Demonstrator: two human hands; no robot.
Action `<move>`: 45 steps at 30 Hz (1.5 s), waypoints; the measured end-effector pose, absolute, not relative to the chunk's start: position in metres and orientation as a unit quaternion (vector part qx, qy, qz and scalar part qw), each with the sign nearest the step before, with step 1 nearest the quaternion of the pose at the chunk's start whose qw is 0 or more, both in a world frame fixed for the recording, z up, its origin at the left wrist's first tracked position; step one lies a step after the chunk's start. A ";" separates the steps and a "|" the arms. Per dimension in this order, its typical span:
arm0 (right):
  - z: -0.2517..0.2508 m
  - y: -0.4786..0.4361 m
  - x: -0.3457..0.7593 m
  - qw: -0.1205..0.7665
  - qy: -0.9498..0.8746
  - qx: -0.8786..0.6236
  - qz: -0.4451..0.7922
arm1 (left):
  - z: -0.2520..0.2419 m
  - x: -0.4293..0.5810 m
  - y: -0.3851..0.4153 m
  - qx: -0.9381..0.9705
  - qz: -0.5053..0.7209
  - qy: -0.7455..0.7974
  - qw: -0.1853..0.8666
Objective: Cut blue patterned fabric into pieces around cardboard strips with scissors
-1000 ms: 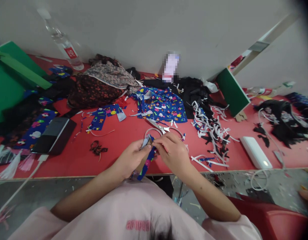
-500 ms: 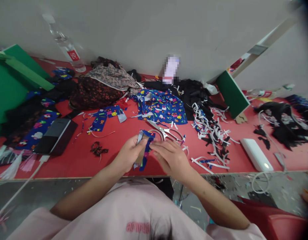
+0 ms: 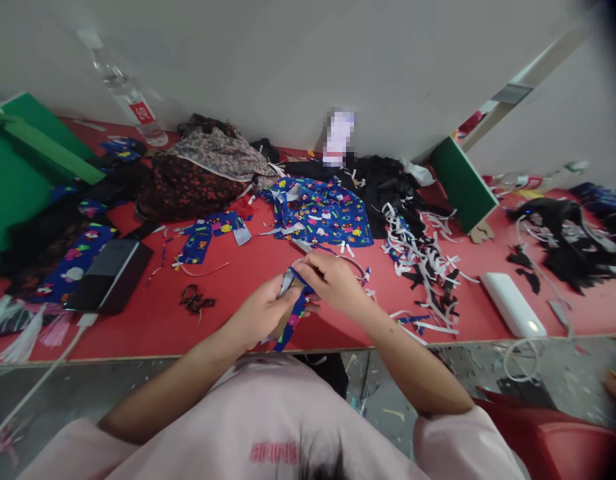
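My left hand is closed on a piece of blue patterned fabric and a flat brown piece like cardboard, just above the table's front edge. My right hand pinches the upper edge of that same fabric; the exact spot is hidden by its fingers. Behind the right hand lie scissors, partly covered. Beyond them spreads a larger blue patterned cloth. Smaller blue scraps lie to the left, near a dark curled scrap of fabric.
On the red table stand a black box-like device and a water bottle at left. White and black strips heap at right, near a white power bank. A phone-like screen leans on the wall. Green panels flank the area.
My right hand has come up and left onto the fabric's top edge, its fingers now pinching it and covering more of the scissors. My left hand keeps its hold, slightly lower.
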State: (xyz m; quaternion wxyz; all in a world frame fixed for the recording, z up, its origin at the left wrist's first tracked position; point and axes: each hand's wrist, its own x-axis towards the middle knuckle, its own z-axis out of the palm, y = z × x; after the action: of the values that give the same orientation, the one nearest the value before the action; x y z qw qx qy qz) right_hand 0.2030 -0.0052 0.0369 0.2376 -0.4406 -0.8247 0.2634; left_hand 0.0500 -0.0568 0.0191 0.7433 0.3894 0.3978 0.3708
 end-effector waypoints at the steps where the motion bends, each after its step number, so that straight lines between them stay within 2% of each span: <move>1: 0.034 -0.007 0.202 0.233 -0.827 -0.445 0.254 | 0.018 0.049 -0.057 0.391 0.365 0.398 0.745; 6: 0.027 -0.013 0.201 0.201 -0.833 -0.455 0.244 | 0.014 0.049 -0.055 0.416 0.342 0.393 0.746; 10: 0.027 -0.014 0.205 0.241 -0.808 -0.428 0.325 | 0.022 0.048 -0.049 0.429 0.315 0.383 0.755; 14: 0.026 -0.014 0.214 0.356 -0.688 -0.466 0.426 | 0.027 0.027 -0.031 0.467 0.251 0.392 0.752; 15: 0.025 -0.013 0.216 0.402 -0.628 -0.494 0.448 | 0.026 0.021 -0.026 0.456 0.278 0.407 0.741; 18: 0.021 -0.010 0.217 0.530 -0.401 -0.548 0.509 | 0.016 0.014 -0.018 0.311 0.495 0.426 0.691; 20: 0.017 -0.008 0.209 0.582 -0.293 -0.544 0.529 | 0.008 0.024 -0.022 0.250 0.587 0.410 0.652; 24: 0.011 -0.014 0.179 0.632 -0.256 -0.515 0.519 | -0.003 0.064 -0.043 0.394 0.504 0.412 0.649; 29: 0.001 -0.030 0.153 0.646 -0.328 -0.519 0.454 | -0.004 0.089 -0.053 0.449 0.513 0.498 0.536; 32: -0.006 -0.035 0.159 0.636 -0.359 -0.525 0.437 | 0.000 0.080 -0.049 0.472 0.479 0.528 0.520; 39: -0.009 -0.040 0.196 0.499 -0.455 -0.484 0.556 | 0.011 0.042 -0.034 0.492 0.358 0.481 0.631; 45: -0.018 -0.051 0.181 0.575 -0.400 -0.535 0.473 | 0.003 0.056 -0.041 0.374 0.450 0.412 0.699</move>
State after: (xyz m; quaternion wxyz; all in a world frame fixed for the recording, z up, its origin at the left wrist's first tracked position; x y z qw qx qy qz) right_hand 0.1812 -0.0507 -0.0183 0.5749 -0.5346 -0.3999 0.4730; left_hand 0.0561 -0.0410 0.0028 0.6986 0.3741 0.4116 0.4501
